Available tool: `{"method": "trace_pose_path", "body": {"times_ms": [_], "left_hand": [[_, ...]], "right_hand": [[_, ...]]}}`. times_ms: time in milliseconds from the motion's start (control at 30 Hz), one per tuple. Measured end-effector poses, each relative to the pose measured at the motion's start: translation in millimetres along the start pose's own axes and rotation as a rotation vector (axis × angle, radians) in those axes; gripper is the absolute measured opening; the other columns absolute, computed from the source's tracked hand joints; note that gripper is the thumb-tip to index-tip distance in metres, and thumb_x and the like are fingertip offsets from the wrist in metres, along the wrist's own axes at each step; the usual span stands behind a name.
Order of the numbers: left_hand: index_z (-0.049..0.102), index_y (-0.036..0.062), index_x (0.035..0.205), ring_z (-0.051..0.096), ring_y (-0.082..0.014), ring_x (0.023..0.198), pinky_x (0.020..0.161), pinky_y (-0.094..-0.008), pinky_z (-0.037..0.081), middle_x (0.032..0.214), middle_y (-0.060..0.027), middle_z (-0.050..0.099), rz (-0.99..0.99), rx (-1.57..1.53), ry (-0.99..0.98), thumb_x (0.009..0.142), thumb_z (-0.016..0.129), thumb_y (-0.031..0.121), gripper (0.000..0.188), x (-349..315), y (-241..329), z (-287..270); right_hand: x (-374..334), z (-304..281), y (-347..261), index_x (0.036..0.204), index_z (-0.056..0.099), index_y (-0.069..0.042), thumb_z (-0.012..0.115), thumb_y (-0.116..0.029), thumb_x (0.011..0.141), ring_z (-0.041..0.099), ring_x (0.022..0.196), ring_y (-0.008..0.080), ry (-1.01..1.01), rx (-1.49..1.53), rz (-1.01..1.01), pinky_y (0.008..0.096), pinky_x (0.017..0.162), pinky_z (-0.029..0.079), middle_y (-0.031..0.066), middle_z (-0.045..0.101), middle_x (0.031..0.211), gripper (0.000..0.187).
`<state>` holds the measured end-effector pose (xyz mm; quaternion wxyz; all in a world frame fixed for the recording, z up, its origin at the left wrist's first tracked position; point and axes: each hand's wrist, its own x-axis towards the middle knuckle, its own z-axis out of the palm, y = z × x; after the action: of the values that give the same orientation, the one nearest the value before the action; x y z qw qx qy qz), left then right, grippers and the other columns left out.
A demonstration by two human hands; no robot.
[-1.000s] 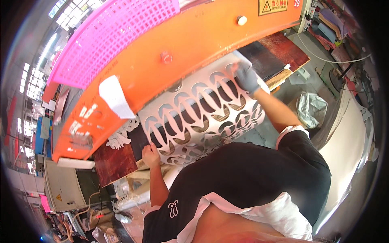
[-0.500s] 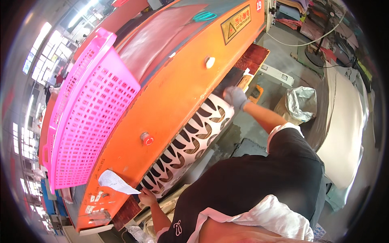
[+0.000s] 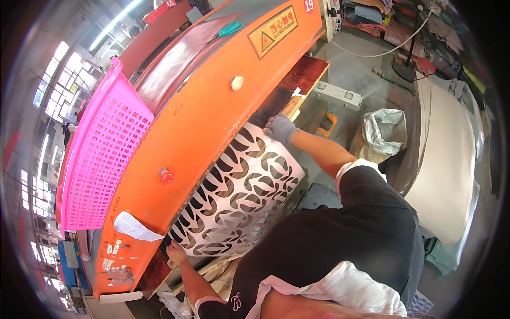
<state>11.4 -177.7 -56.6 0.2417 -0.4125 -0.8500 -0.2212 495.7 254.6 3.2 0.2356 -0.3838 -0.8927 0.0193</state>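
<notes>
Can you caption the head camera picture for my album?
Left hand and gloved right hand at a white sheet full of holes, by an orange machine.

Pale holed sheet [image 3: 243, 182], more rows visible below orange beam [image 3: 196, 127] than half a second ago

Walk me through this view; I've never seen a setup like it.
There is no robot here, only a person at a large orange machine. A fisheye camera on the person's head looks down, so straight edges bend. The left hand is bare; the right hand wears a grey glove. They are at opposite sides of a pale sheet full of curved cut-outs; how firmly each grips is hard to tell. The sheet's far part reaches under the machine's edge, and its near part droops toward the person. A pink basket sits on the machine, and a white paper is on its front.
</notes>
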Motion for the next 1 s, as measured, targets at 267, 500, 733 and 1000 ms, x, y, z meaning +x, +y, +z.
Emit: {"method": "trace_pose_path", "body": {"times_ms": [267,500,733,1000], "left_hand": [[0.061,-0.0050,0.073,0.055,-0.0448,0.081,0.079,-0.0504,0.043,0.078,-0.0260,0.059,-0.053,0.097,-0.105,0.092,0.042,0.023,0.039,-43,0,-15],[0.056,0.0003,0.063,0.054,-0.0378,0.071,0.067,-0.0493,0.043,0.071,-0.0189,0.055,-0.069,0.090,0.031,0.085,0.052,0.019,0.029,-76,68,-38],[0.049,0.0039,0.057,0.049,-0.0348,0.065,0.057,-0.0484,0.037,0.066,-0.0130,0.049,-0.131,0.015,0.021,0.081,0.055,0.017,0.029,-78,121,-68],[0.047,0.0062,0.058,0.048,-0.0328,0.065,0.056,-0.0463,0.033,0.066,-0.0110,0.047,-0.096,0.028,-0.067,0.081,0.056,0.016,0.027,-103,132,-73]], "right_hand": [[-6,36,8,0.070,0.067,-0.012,0.052,-0.033,0.082,0.062,0.072,0.0274,0.035,-0.235,-0.011,0.0409,0.066,0.045,0.0073,0.063,0.070,0.029],[-38,3,39,0.066,0.067,-0.007,0.046,-0.041,0.089,0.061,0.066,0.0358,0.243,0.085,0.322,0.0454,0.064,0.045,0.0159,0.063,0.068,0.046],[-67,-20,54,0.072,0.068,-0.007,0.054,-0.038,0.084,0.061,0.070,0.0321,0.296,0.135,0.438,0.0405,0.064,0.045,0.0132,0.064,0.073,0.036],[-19,-20,-45,0.099,0.062,-0.002,0.067,-0.029,0.075,0.059,0.087,0.0347,0.275,0.464,0.163,0.0401,0.077,0.047,0.0177,0.062,0.095,0.037]]}}
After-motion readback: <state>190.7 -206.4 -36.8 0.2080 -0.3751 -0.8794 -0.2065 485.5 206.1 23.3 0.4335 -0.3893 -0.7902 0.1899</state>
